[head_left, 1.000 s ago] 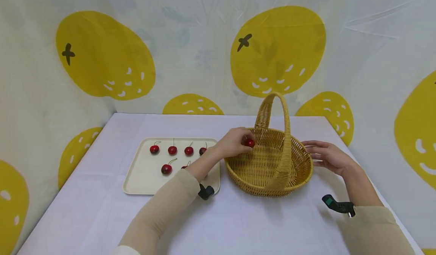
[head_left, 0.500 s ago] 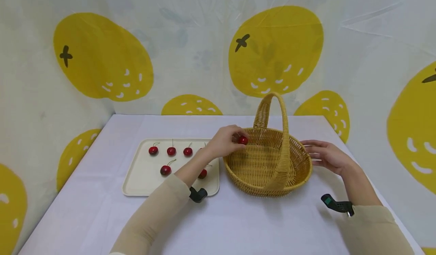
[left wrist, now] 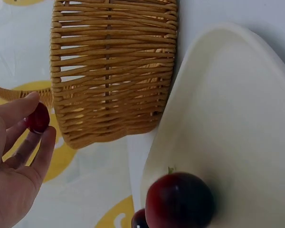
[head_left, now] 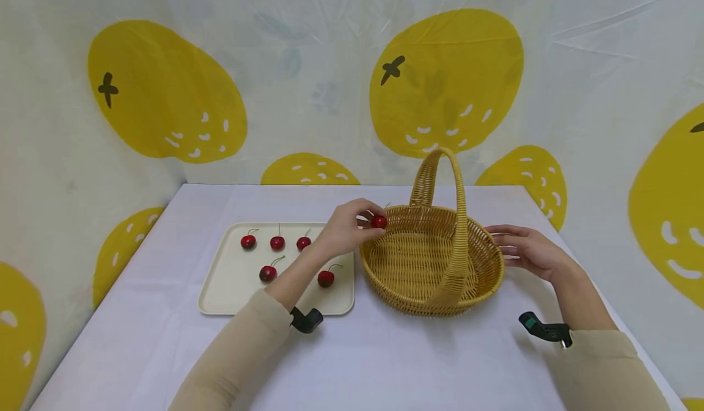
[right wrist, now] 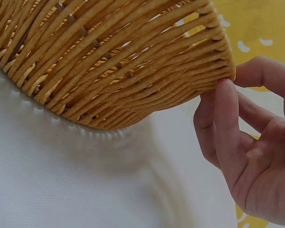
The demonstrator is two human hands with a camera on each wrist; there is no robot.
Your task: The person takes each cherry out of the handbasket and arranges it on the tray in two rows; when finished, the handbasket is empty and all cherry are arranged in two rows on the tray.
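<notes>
With thumb and fingertips my left hand (head_left: 348, 225) pinches a dark red cherry (head_left: 379, 221), held at the left rim of a woven basket (head_left: 379, 286). The left wrist view shows that same cherry (left wrist: 38, 118) between the fingertips, outside the basket wall (left wrist: 114, 71). On the opposite side, my right hand (head_left: 530, 252) holds the basket's right rim. Close up in the right wrist view, the thumb (right wrist: 226, 118) lies against the outside of the rim and the index finger reaches over it.
Left of the basket lies a cream tray (head_left: 231, 298) bearing several stemmed cherries, among them a front cherry (head_left: 326, 278). My left forearm crosses over the tray. The basket's tall arched handle (head_left: 461, 215) rises over its middle. Behind the white table hangs a fruit-print curtain (head_left: 308, 93).
My left hand has drawn back leftward with the cherry, from inside the basket to its left rim. The right hand and the basket have stayed in place.
</notes>
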